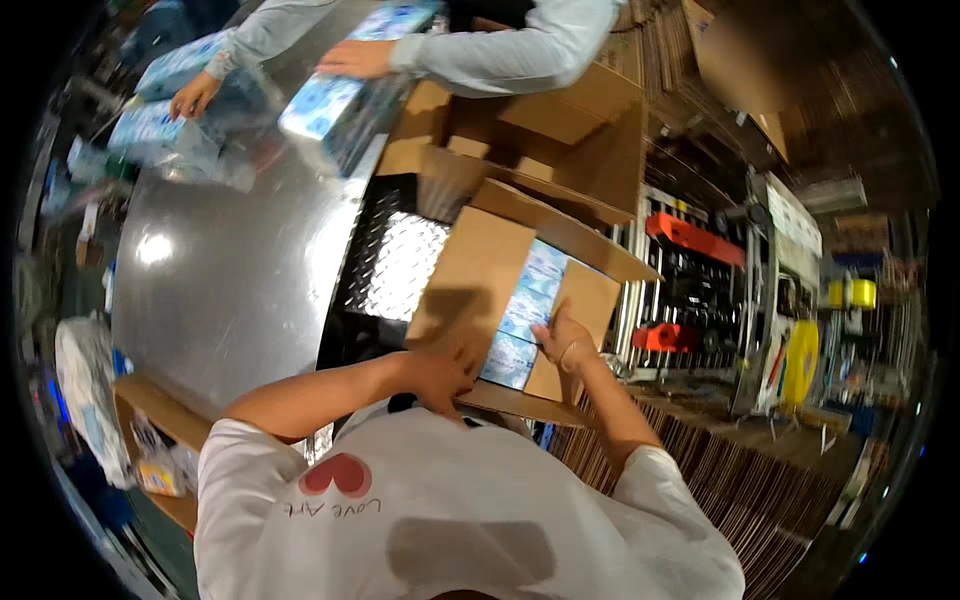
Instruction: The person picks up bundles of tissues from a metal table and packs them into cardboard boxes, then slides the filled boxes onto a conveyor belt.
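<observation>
the carton (478,262) is brown; its packs (525,314) are blue-and-white patterned.

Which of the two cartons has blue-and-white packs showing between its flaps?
The nearer carton, the one under the person's right hand; the farther carton shows only bare brown cardboard.

White short-sleeved T-shirt (620,530), red heart print (336,476), thin wrist band (569,352).

At its far end, the shiny metal worktop (220,285) is carrying a long blue pack (322,106) lying along the right edge, while an upper pack (183,66) and a lower pack (145,128), both blue-and-white, are lying together toward the left.
</observation>
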